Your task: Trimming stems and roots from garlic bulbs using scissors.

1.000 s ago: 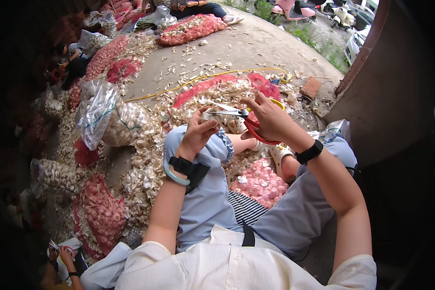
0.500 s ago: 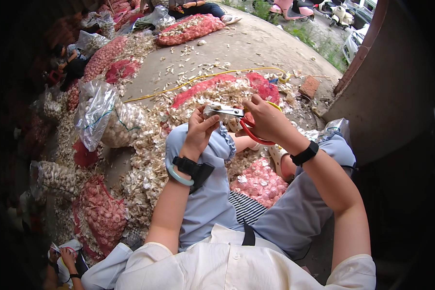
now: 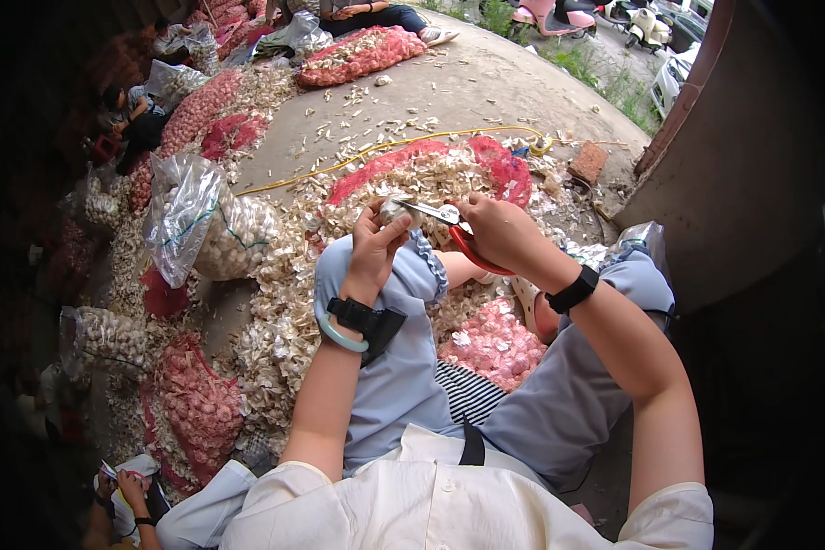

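Observation:
Above my left knee, my left hand [image 3: 376, 240] holds a whitish garlic bulb [image 3: 396, 212] between thumb and fingers. My right hand [image 3: 502, 231] is wrapped round the handles of a pair of scissors [image 3: 466, 246] with red loops. The scissors' blades point left, and their tips lie at the top of the bulb. How far the blades are apart is hard to make out. Between my legs sits a pink net bag of garlic [image 3: 495, 344], and a heap of pale garlic skins [image 3: 284, 344] spreads below and left of my hands.
A clear plastic bag of peeled bulbs [image 3: 234, 234] stands to the left. A red net bag [image 3: 197, 403] lies nearer, beside another person's hands [image 3: 130, 490]. Beyond are a yellow cord [image 3: 339, 168] and a brick [image 3: 588, 163]. A wall [image 3: 724, 183] rises on the right.
My right hand has turned and lowered slightly, and its fingers have closed further round the scissors' handles. The blades now tilt down to the right, and the bulb shows more fully in my left hand.

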Demonstrator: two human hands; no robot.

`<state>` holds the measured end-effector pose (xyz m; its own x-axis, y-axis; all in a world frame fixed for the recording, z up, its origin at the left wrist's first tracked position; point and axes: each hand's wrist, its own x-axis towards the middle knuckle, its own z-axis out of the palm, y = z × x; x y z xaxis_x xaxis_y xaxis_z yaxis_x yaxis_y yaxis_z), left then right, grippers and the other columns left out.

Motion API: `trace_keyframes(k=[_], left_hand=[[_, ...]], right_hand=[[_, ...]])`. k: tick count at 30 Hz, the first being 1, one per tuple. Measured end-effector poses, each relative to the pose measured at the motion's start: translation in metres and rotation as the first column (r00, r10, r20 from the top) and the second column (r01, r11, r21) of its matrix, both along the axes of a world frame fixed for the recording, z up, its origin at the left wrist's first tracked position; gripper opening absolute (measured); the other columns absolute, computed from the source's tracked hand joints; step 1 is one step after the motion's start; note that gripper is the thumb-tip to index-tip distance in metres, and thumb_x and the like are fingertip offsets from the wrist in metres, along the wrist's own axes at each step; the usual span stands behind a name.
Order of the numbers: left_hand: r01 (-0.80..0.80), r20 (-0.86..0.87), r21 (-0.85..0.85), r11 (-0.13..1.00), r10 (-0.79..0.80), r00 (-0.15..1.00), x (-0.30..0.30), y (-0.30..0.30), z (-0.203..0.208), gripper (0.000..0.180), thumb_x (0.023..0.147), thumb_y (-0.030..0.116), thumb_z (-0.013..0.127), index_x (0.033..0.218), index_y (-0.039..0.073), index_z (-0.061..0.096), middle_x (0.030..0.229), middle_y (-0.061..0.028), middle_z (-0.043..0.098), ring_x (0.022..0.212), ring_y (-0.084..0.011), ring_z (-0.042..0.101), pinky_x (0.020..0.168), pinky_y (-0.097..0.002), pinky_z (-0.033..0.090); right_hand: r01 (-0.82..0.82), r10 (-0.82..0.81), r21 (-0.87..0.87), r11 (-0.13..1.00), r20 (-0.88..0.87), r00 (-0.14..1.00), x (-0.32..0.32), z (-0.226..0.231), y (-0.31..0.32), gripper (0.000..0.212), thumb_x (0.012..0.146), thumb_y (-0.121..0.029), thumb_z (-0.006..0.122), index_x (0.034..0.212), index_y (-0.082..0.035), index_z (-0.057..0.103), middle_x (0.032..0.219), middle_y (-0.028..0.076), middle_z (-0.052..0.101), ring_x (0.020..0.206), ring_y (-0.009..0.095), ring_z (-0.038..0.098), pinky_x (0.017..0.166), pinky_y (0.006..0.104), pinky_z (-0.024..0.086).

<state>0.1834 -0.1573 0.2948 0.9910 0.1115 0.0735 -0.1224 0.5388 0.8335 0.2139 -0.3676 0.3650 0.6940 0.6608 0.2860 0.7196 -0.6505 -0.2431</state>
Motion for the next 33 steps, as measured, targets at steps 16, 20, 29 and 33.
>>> trace_keyframes(k=[16,20,29,33], left_hand=[[-0.003,0.017,-0.117,0.993,0.006,1.0,-0.001,0.001,0.0,0.042,0.08,0.001,0.063,0.115,0.002,0.041,0.088,-0.0069,0.06,0.073,-0.0126,0.06,0.061,-0.0223,0.05],[-0.011,0.003,-0.213,0.977,0.012,1.0,-0.001,0.005,-0.002,0.043,0.08,0.002,0.062,0.116,0.002,0.04,0.087,-0.0079,0.06,0.072,-0.0126,0.059,0.062,-0.0224,0.049],[0.007,0.047,-0.234,0.972,0.004,0.999,-0.001,0.005,-0.002,0.043,0.078,-0.001,0.063,0.115,0.002,0.042,0.086,-0.0075,0.059,0.073,-0.0141,0.06,0.062,-0.0237,0.049],[-0.006,0.028,-0.181,0.983,0.011,1.0,-0.004,0.004,0.002,0.029,0.079,0.001,0.062,0.105,0.003,0.049,0.085,-0.0051,0.06,0.072,-0.0111,0.057,0.062,-0.0224,0.047]], right_hand=[[0.056,-0.041,0.177,0.983,-0.09,0.995,0.002,0.001,-0.005,0.07,0.062,-0.05,0.075,0.105,-0.002,0.049,0.098,0.022,0.049,0.08,0.042,0.058,0.067,0.0439,0.049],[0.052,-0.042,0.139,0.989,-0.078,0.996,0.0,0.002,-0.005,0.074,0.06,-0.049,0.076,0.111,-0.003,0.048,0.099,0.021,0.047,0.089,0.039,0.056,0.069,0.043,0.049],[0.008,-0.005,0.073,0.997,-0.047,0.999,-0.004,0.006,-0.005,0.074,0.057,-0.046,0.078,0.111,-0.003,0.05,0.098,0.019,0.047,0.091,0.037,0.054,0.072,0.0427,0.048],[0.024,-0.019,0.039,0.999,-0.117,0.993,-0.004,0.008,-0.003,0.074,0.057,-0.047,0.079,0.111,-0.004,0.051,0.099,0.018,0.048,0.093,0.036,0.056,0.071,0.0427,0.049]])
